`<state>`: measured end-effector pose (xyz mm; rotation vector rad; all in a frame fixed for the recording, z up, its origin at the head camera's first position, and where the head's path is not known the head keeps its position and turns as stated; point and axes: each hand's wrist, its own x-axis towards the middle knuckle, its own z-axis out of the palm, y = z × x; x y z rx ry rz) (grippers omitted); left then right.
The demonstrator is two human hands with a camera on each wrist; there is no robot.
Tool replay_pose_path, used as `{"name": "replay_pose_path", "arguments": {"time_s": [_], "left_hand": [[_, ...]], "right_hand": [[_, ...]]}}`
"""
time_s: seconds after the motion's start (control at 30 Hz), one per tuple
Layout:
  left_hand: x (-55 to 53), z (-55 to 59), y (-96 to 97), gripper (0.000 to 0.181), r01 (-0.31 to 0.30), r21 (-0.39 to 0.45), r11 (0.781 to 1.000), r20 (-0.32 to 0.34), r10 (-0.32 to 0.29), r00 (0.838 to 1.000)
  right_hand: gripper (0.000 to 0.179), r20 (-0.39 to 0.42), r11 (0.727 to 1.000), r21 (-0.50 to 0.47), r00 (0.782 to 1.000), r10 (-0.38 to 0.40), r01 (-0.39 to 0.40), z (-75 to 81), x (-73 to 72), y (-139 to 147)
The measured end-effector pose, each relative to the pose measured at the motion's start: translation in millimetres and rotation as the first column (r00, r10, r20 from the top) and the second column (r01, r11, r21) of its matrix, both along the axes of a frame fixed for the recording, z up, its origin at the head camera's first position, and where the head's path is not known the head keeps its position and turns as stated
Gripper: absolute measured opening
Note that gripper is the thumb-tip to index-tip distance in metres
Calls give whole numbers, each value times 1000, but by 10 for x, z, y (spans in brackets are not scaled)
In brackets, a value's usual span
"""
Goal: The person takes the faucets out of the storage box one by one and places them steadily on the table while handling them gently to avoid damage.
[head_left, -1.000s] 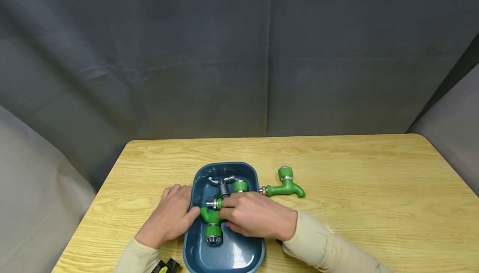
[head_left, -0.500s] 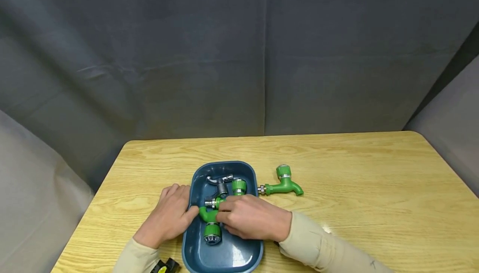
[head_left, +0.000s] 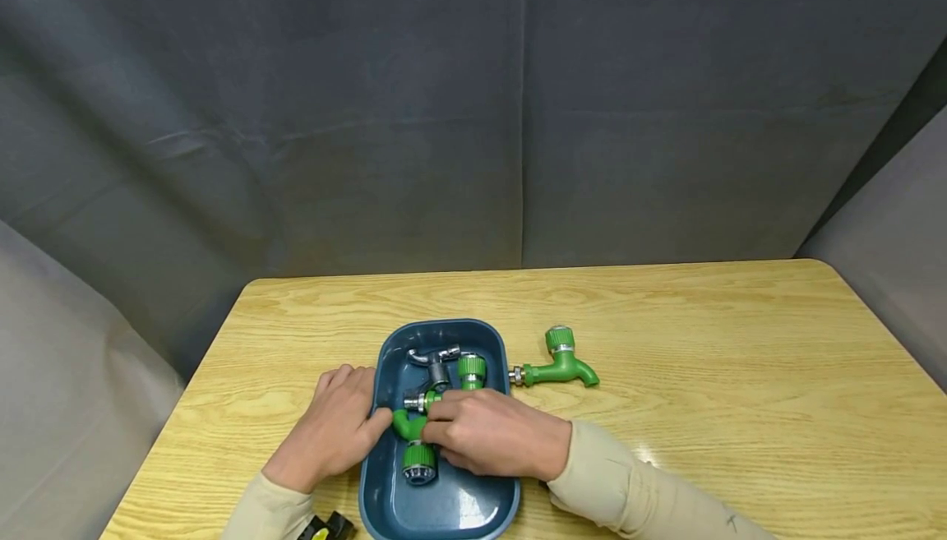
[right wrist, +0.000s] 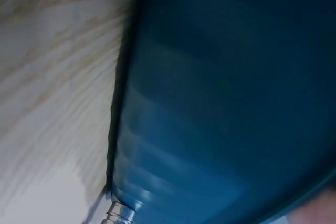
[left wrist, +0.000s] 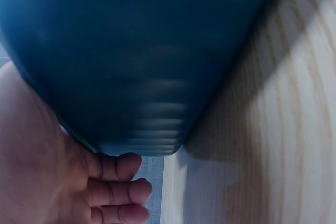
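A blue plastic basin stands on the table. The left hand holds its left rim, thumb over the edge; in the left wrist view the fingers lie along the outside wall. Inside the basin, the right hand grips a green faucet whose spout and knob point out left of the fingers. Just behind it, a second green faucet shows its knob and a metal threaded end, the middle hidden by the hand. A chrome faucet lies at the basin's far end.
Another green faucet lies on the wooden table, right beside the basin's right wall. A black-and-yellow object is at the left wrist. A dark curtain hangs behind the table.
The right hand has slid slightly left over the green faucet in the basin. The left hand stays at the rim, and the head view has shifted a little.
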<state>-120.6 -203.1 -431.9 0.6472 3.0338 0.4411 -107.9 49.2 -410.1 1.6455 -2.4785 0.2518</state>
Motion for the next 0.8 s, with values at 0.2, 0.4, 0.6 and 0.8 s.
{"name": "replay_pose_path", "arguments": {"time_s": [0.2, 0.4, 0.6, 0.8], "left_hand": [[1, 3, 11, 22, -2, -11, 1000, -2, 2, 1000], [2, 16, 13, 24, -5, -13, 1000, 2, 5, 1000], [0, 23, 13, 24, -6, -19, 1000, -3, 6, 1000], [2, 6, 2, 24, -2, -33, 999, -21, 1, 1000]], "right_hand": [[22, 99, 1000, 29, 995, -12, 9, 7, -8, 2], [26, 153, 998, 54, 987, -39, 31, 4, -12, -11], [32, 119, 996, 71, 991, -62, 54, -21, -11, -27], [37, 85, 991, 104, 992, -92, 83, -27, 1, -42]]}}
